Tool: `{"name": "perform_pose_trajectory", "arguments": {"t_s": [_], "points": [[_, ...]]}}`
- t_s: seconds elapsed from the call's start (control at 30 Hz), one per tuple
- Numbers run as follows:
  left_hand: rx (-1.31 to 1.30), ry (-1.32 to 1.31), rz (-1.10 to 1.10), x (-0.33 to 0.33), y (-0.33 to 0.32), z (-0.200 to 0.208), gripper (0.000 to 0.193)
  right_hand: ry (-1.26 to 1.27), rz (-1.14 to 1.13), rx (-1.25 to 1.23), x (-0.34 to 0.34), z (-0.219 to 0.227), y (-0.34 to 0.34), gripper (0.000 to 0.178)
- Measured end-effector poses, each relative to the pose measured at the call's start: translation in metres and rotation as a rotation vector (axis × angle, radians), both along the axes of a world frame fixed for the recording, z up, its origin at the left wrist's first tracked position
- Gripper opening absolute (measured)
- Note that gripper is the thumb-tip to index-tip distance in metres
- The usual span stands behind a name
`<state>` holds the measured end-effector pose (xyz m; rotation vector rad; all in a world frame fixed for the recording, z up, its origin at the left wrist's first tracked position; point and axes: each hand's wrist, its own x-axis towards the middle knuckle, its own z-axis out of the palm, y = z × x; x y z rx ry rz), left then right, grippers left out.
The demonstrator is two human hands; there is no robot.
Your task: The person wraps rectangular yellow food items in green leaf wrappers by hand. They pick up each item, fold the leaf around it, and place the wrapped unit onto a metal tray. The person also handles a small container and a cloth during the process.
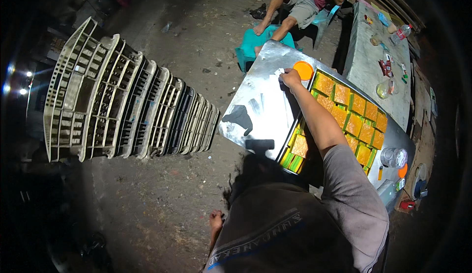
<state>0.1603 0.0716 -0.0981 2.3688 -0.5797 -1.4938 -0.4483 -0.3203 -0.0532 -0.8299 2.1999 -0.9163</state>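
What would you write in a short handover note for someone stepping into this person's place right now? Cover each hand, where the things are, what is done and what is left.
Right hand: stretched out to the far edge of the metal table, beside the orange lid; grip unclear.
Left hand: out of sight.
Tray of orange blocks in green wrapping lies to the right of the arm, rows filled.
Stack of crates stands to the left.
Done and left: cannot tell.

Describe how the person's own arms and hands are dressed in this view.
The right hand is bare, with no glove, and no ring or watch shows. The forearm is uncovered up to a short grey T-shirt sleeve that ends near the elbow. The left arm and hand are out of view.
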Motion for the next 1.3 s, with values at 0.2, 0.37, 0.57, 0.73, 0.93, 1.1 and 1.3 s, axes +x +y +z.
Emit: {"name": "perform_pose_trajectory", "arguments": {"t_s": [0.2, 0.37, 0.57, 0.73, 0.93, 1.1, 1.3], "points": [[-0.114, 0.050, -0.158, 0.029, -0.108, -0.033, 0.058, 0.452, 0.155, -0.242, 0.023, 0.041, 0.039, 0.050], [-0.242, 0.116, -0.345, 0.014, -0.200, -0.034, 0.055, 0.509, 0.527, 0.109, 0.125, 0.069, 0.106, 0.061], [-0.521, 0.423, -0.675, -0.022, -0.313, -0.021, 0.048, 0.792, 0.173, 0.216, 0.202, -0.003, 0.132, 0.064], [-0.394, 0.640, -0.802, -0.092, -0.370, 0.060, 0.046, 0.831, 0.096, 0.318, 0.203, -0.024, 0.136, 0.061], [-0.435, 0.965, -1.032, -0.136, -0.391, -0.022, 0.052, 0.775, -0.047, 0.181, 0.231, -0.020, 0.128, 0.063], [-0.559, 0.794, -1.240, -0.164, -0.379, 0.072, 0.050, 0.774, -0.130, 0.202, 0.240, -0.019, 0.129, 0.065], [-0.789, 0.646, -1.143, -0.152, -0.383, 0.023, 0.056, 0.692, 0.237, -0.227, 0.260, 0.034, 0.118, 0.054]]}}
